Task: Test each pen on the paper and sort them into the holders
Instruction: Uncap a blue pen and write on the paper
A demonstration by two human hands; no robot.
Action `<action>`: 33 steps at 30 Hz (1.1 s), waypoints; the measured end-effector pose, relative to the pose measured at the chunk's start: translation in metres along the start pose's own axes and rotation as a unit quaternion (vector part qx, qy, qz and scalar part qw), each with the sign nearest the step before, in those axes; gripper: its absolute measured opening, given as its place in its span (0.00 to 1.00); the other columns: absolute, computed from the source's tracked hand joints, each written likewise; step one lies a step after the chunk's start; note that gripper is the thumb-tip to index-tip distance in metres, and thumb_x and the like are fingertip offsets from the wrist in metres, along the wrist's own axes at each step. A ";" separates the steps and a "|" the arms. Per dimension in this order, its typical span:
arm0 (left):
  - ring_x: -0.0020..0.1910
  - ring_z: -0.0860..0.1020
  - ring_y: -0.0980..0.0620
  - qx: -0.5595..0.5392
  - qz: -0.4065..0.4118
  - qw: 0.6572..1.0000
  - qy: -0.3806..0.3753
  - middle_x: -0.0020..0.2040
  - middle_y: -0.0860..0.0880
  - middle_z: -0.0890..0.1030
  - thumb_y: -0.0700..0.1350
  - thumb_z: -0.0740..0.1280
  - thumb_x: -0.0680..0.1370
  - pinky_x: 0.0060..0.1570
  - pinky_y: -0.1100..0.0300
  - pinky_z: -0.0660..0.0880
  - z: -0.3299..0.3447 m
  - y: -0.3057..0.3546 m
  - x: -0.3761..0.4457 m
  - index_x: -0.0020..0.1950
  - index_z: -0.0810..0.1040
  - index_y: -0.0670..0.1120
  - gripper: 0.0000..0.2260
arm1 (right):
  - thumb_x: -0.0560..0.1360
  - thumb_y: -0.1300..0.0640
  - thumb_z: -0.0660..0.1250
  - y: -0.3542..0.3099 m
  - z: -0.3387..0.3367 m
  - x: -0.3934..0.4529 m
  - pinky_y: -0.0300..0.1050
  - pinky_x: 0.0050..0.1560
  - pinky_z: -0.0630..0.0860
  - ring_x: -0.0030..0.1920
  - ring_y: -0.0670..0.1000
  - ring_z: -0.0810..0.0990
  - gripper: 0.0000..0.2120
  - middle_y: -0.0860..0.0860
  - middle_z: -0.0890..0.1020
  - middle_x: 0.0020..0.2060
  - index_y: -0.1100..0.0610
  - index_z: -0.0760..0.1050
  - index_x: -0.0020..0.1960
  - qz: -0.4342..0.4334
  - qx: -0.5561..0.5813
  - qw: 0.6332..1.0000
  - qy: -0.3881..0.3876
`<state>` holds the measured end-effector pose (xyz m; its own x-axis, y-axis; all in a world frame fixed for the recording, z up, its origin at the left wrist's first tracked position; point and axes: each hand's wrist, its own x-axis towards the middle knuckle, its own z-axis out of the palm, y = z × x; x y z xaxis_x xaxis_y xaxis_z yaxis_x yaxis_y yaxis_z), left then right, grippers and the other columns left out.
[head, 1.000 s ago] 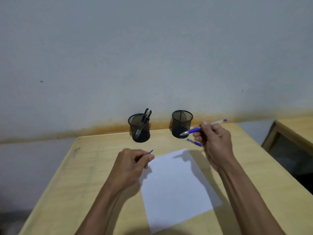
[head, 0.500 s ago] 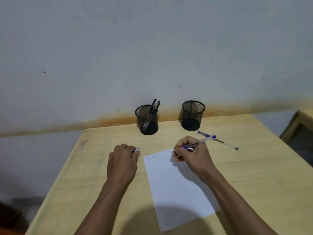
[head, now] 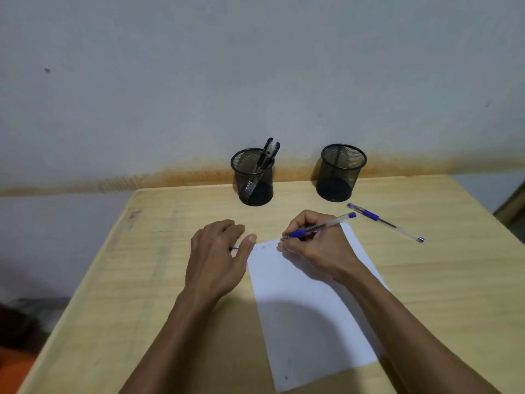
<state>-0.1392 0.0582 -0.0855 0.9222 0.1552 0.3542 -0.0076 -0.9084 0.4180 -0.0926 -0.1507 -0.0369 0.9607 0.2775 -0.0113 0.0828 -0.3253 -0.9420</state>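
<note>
A white sheet of paper [head: 306,308] lies on the wooden table [head: 440,294]. My right hand [head: 318,251] grips a blue pen [head: 326,225] with its tip on the sheet's top left corner, next to faint marks. My left hand [head: 216,260] rests on the table beside that corner, thumb at the paper's edge. A small pen cap [head: 234,248] shows between its thumb and fingers. A second blue pen [head: 383,221] lies capped to the right. The left mesh holder [head: 252,177] contains black pens [head: 267,155]. The right mesh holder [head: 341,172] looks empty.
Both holders stand at the table's far edge against a pale wall with a rust-coloured stain line. Another piece of wooden furniture [head: 511,209] stands just past the table's right edge. Bare tabletop stretches left of my left hand.
My right hand brought the pen down from in front of the right holder to the paper. My left hand lowered onto the table by the sheet's corner. The view shifted.
</note>
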 end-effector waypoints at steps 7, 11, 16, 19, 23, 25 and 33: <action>0.68 0.72 0.49 0.052 -0.021 0.998 -0.034 0.67 0.49 0.77 0.71 0.61 0.70 0.67 0.41 0.66 -0.003 -0.004 -0.008 0.67 0.76 0.50 0.34 | 0.69 0.66 0.77 -0.004 0.011 0.003 0.43 0.38 0.83 0.38 0.53 0.84 0.06 0.55 0.86 0.36 0.59 0.81 0.41 -0.026 0.001 1.000 -0.010; 0.70 0.70 0.47 0.089 -0.054 0.994 -0.024 0.69 0.47 0.75 0.75 0.59 0.67 0.69 0.38 0.64 -0.005 -0.010 -0.017 0.69 0.74 0.47 0.41 | 0.69 0.65 0.78 0.000 0.016 0.004 0.41 0.37 0.81 0.38 0.51 0.83 0.06 0.54 0.87 0.36 0.60 0.81 0.41 -0.029 -0.009 0.999 -0.015; 0.76 0.63 0.47 0.134 -0.092 0.986 -0.038 0.76 0.47 0.67 0.81 0.53 0.65 0.73 0.38 0.59 -0.007 -0.014 -0.019 0.74 0.69 0.48 0.49 | 0.67 0.68 0.77 0.010 0.019 0.009 0.54 0.35 0.83 0.36 0.59 0.84 0.08 0.55 0.85 0.33 0.59 0.80 0.37 -0.026 -0.006 1.000 0.010; 0.77 0.61 0.48 0.138 -0.106 0.984 -0.041 0.77 0.48 0.65 0.82 0.52 0.64 0.73 0.38 0.58 -0.009 -0.012 -0.018 0.75 0.66 0.51 0.49 | 0.67 0.67 0.77 0.015 0.019 0.013 0.51 0.32 0.82 0.35 0.59 0.83 0.08 0.55 0.85 0.32 0.60 0.79 0.37 -0.010 -0.014 1.000 0.005; 0.77 0.62 0.47 0.149 -0.115 0.981 -0.052 0.77 0.48 0.65 0.83 0.51 0.63 0.73 0.37 0.59 -0.008 -0.012 -0.015 0.75 0.65 0.53 0.49 | 0.69 0.64 0.78 0.017 0.021 0.016 0.46 0.33 0.83 0.34 0.52 0.84 0.08 0.52 0.85 0.34 0.58 0.80 0.37 -0.016 -0.047 0.999 -0.010; 0.77 0.61 0.47 0.147 -0.122 0.980 -0.058 0.78 0.49 0.64 0.83 0.51 0.62 0.73 0.37 0.58 -0.005 -0.013 -0.013 0.75 0.64 0.54 0.49 | 0.70 0.64 0.77 0.018 0.022 0.017 0.45 0.33 0.83 0.35 0.51 0.85 0.07 0.51 0.86 0.34 0.57 0.80 0.37 -0.017 -0.054 0.998 -0.011; 0.78 0.58 0.48 0.140 -0.126 0.980 -0.070 0.78 0.49 0.62 0.83 0.50 0.62 0.74 0.37 0.55 -0.006 -0.013 -0.014 0.75 0.62 0.54 0.49 | 0.70 0.63 0.77 0.020 0.025 0.022 0.42 0.32 0.81 0.36 0.50 0.84 0.07 0.53 0.85 0.35 0.61 0.80 0.36 -0.013 -0.055 0.998 -0.004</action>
<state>-0.1540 0.0698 -0.0906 0.9252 0.3520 0.1419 0.3163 -0.9217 0.2245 -0.0770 -0.1283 -0.0645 0.9558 0.2938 0.0090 0.1364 -0.4160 -0.8991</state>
